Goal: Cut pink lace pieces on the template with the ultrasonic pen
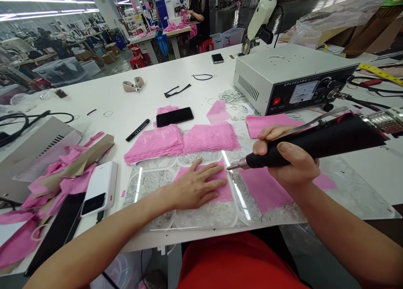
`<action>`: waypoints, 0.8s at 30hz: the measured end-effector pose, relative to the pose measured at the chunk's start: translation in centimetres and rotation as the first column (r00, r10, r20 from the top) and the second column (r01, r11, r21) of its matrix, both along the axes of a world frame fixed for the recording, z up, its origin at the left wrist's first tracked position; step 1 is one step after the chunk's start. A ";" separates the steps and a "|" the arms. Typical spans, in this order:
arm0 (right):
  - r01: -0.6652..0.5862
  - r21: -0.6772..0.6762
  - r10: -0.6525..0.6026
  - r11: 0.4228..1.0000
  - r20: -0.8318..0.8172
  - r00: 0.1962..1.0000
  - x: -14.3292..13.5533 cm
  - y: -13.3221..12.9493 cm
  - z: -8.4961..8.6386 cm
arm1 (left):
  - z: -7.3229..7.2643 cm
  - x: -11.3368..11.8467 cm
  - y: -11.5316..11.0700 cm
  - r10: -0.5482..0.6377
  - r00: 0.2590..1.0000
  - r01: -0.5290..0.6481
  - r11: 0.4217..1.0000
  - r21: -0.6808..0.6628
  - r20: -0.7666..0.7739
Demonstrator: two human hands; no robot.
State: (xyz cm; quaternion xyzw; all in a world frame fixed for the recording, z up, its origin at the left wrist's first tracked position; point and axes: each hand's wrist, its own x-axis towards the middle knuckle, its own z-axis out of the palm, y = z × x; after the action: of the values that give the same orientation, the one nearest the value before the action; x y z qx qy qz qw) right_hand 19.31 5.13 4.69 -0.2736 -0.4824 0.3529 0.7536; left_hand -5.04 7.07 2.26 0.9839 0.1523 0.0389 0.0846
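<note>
My left hand [200, 184] lies flat with fingers spread on a pink fabric piece [225, 192], on a clear template sheet [204, 217]. In my right hand [291, 161] is a black handheld ultrasonic cutter [333, 135], its metal tip pointing left at the right edge of that piece; whether the tip touches cannot be made out. Under my right hand lies another pink fabric piece [262, 190]. Just beyond my left hand sit two stacks of pink lace pieces, a left stack [154, 144] and a right stack [212, 137].
A grey control box [283, 74] with a dial stands at the back right. A black phone [175, 117], a marker [137, 130] and a white power bank [100, 188] lie around the work. Pink scraps [67, 167] are heaped at left. A person [201, 20] sits at a sewing machine beyond.
</note>
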 end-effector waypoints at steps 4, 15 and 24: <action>-0.038 -0.010 0.038 0.999 -0.042 0.998 -0.1 -0.3 0.0 | 0.2 0.0 0.0 0.004 1.000 -0.004 1.000 0.001 -0.010; -0.021 -0.001 0.022 1.000 0.051 0.998 0.0 -0.2 -0.4 | 0.0 0.0 0.1 0.011 1.000 -0.011 1.000 -0.017 -0.007; -0.036 0.017 0.036 0.999 0.023 0.999 -0.5 -0.3 -0.4 | 0.2 0.1 0.1 0.005 1.000 -0.005 1.000 -0.027 0.003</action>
State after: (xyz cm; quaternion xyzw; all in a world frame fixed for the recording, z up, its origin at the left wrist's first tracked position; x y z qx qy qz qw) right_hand 18.77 4.87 4.25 -0.2623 -0.4987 0.3592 0.7439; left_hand -4.89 7.22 2.44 0.9823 0.1550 0.0383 0.0979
